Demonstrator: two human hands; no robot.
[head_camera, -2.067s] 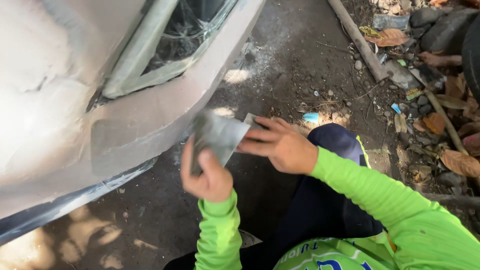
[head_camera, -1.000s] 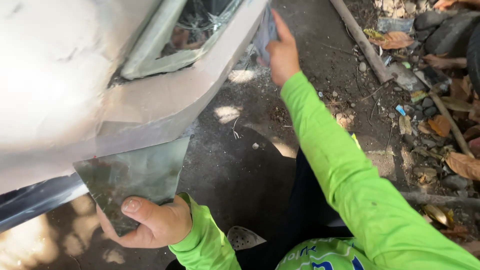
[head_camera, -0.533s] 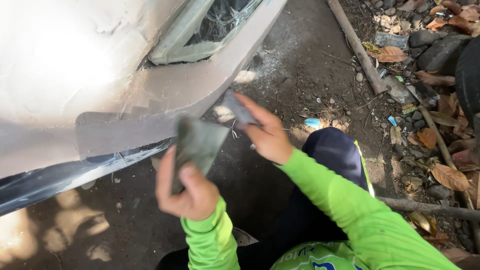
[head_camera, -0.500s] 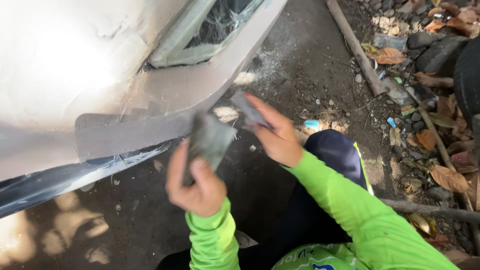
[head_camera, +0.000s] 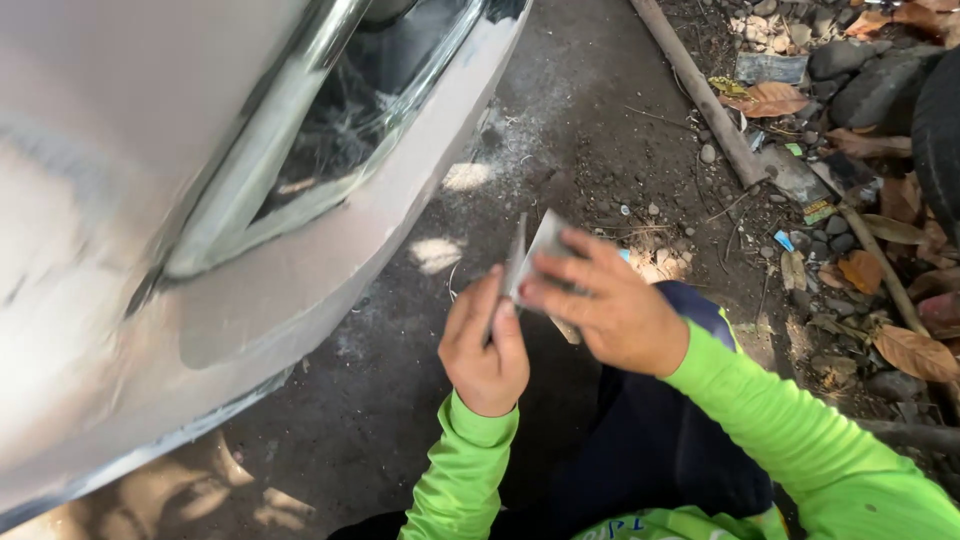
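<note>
Fingertips of the right hand (head_camera: 610, 310) pinch a thin grey sheet (head_camera: 545, 250), flat and stiff-looking, its pale face turned toward the camera, with the thumb pressed on its lower edge. The left hand (head_camera: 485, 345) closes its fingers together round a second, darker sheet (head_camera: 515, 262), seen edge-on as a narrow upright blade; the two pieces touch or nearly touch between the hands. Both wrists emerge from bright lime-green sleeves (head_camera: 780, 430) of smooth knit fabric, above dark trousers (head_camera: 650, 450) on a bent knee. The sheets are held just above the ground, near the curved, dusty, sanded-looking car bumper (head_camera: 300, 290), matte pinkish-grey, under a glossy headlamp (head_camera: 340, 140) with cracked-looking glass. Below lies dark packed dirt (head_camera: 560, 130) flecked with pale dust. To the right, a long weathered stick (head_camera: 700, 95), dry brown leaves (head_camera: 915, 350), rounded stones and scraps of litter lie scattered.
</note>
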